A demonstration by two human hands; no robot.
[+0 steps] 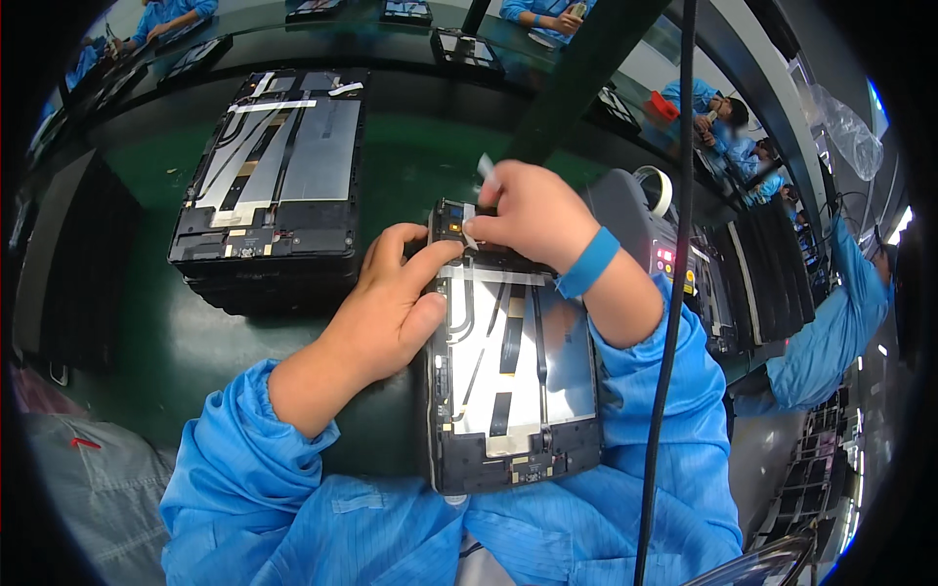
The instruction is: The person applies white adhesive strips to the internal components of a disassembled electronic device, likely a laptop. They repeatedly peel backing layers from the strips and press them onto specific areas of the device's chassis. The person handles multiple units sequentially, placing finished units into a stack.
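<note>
An opened tablet (571, 361) with its inner parts bared lies in front of me, its lower end near my body. My left hand (386, 313) grips its upper left edge, the index finger reaching onto the top corner beside a small camera part (455, 226). Over that same corner my right hand (537, 215) is closed, with thumb and fingers pinching. A short strip of white tape (487, 168) sticks up from the right fingers. Another pale tab lies under the right thumb, partly hidden. A white tape band (508, 277) crosses the tablet.
At the left stands a stack of opened tablets (322, 156); black trays (78, 264) are piled further left. A grey tape dispenser (630, 220) with a white roll (653, 190) sits to the right. A black cable (669, 322) hangs in front. Co-workers sit beyond.
</note>
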